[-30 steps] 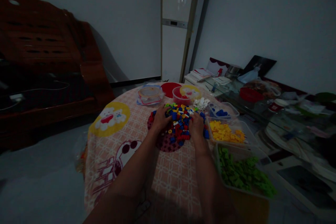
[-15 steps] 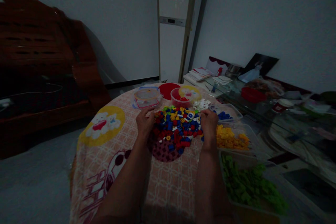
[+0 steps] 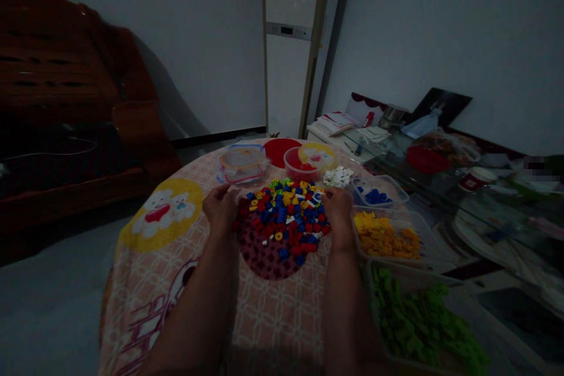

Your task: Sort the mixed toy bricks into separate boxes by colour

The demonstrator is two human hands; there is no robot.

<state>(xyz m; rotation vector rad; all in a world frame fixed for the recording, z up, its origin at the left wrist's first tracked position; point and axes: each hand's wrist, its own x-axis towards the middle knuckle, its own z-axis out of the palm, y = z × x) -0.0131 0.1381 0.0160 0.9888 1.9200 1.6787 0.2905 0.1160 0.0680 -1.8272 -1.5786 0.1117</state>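
Observation:
A mixed heap of small toy building blocks [image 3: 288, 214] in red, blue, yellow, white and green lies on the patterned tablecloth [image 3: 282, 317]. My left hand [image 3: 220, 208] is at the heap's left edge, its thumb and fingertips pinched together. What it holds, if anything, is too dark to make out. On the opposite side, my right hand [image 3: 338, 208] is also closed in a pinch, by the heap's upper right edge and close to a white-and-blue piece. Its grip is hidden too. White blocks [image 3: 338, 176] lie just beyond it.
Along the right stand clear tubs of blue blocks [image 3: 374, 195], yellow blocks [image 3: 388, 235] and green blocks [image 3: 423, 317]. A round tub [image 3: 302, 164] with red pieces and stacked clear lids [image 3: 242, 163] sit at the back. A cluttered glass-topped cabinet [image 3: 409, 158] is further right.
My left hand has drawn left, away from the blocks it was over. My right hand has shifted slightly left toward the heap. The view has turned a little.

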